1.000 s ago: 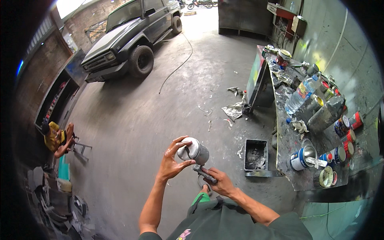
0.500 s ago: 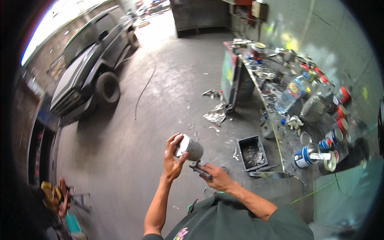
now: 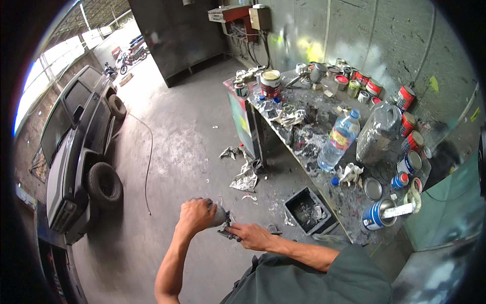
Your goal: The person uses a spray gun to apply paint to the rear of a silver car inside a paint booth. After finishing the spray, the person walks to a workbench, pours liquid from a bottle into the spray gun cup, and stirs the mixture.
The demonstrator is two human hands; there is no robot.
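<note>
The grey cup (image 3: pixel 219 217) looks like matt metal; the labelled bottle (image 3: pixel 338 141) (clear plastic), glossy.

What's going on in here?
A person stands in a workshop, left hand wrapped over a grey cup, right hand holding a dark tool, perhaps a spray gun, right against it. To the right is a messy bench with tins and a water bottle; a dark vehicle stands to the left.

Your messy bench (image 3: pixel 310 139) holds a clear bottle (image 3: pixel 338 142), a blue-and-white can (image 3: pixel 374 217), red cans (image 3: pixel 407 123), a crumpled scrap (image 3: pixel 350 174) and a round lid (image 3: pixel 373 188).
</note>
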